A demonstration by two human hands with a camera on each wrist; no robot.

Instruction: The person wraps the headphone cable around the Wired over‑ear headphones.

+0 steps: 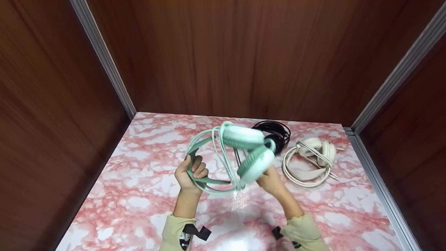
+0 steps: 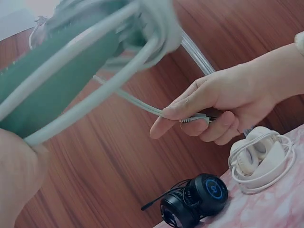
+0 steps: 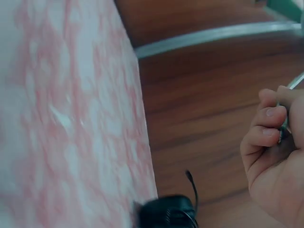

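Observation:
Green headphones [image 1: 256, 165] are held up above the table, their pale cable looped round the headband and ear cups. My left hand [image 1: 191, 172] grips the headband at its curve. Behind the lower ear cup, my right hand [image 1: 272, 183] is partly hidden in the head view. In the left wrist view that right hand [image 2: 237, 95] pinches the cable's plug end [image 2: 194, 118] between thumb and curled fingers. The right wrist view shows the same right hand [image 3: 278, 147] at the right edge, fingers curled round the plug.
Black headphones [image 2: 194, 199] with a microphone boom and coiled black cable [image 1: 278, 127] lie toward the back of the table. White headphones [image 1: 329, 153] wrapped in their cable lie at the right. Brown wood-grain panels [image 1: 226, 59] enclose the pink-and-white marbled table [image 1: 136, 202] at back and sides.

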